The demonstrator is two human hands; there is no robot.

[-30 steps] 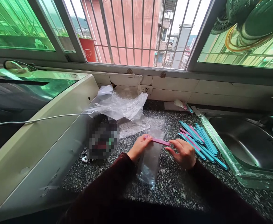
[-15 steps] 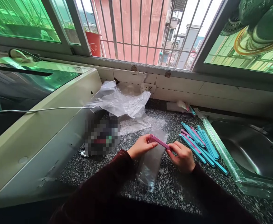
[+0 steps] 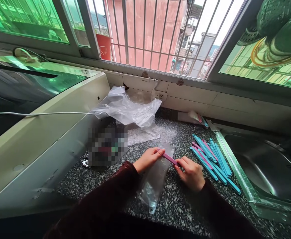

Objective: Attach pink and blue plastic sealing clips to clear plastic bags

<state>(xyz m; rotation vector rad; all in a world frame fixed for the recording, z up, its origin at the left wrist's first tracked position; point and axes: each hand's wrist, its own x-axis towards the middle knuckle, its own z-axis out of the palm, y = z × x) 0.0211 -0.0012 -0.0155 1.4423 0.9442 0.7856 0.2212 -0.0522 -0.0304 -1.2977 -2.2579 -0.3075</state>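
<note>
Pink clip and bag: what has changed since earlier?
The pink clip slants more, its right end nearer the camera; the lower end of the bag came nearer too. Left hand and right hand keep holding the clip. The clip pile stayed put.

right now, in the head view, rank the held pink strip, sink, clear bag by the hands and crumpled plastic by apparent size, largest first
1. sink
2. crumpled plastic
3. clear bag
4. pink strip, partly hidden

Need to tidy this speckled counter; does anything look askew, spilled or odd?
The slim turquoise and pink plastic strips lie askew, overlapping at different angles, beside the grey metal sink. Crumpled translucent plastic sheeting sprawls near the pale tiled wall. No clear spill shows.
</note>
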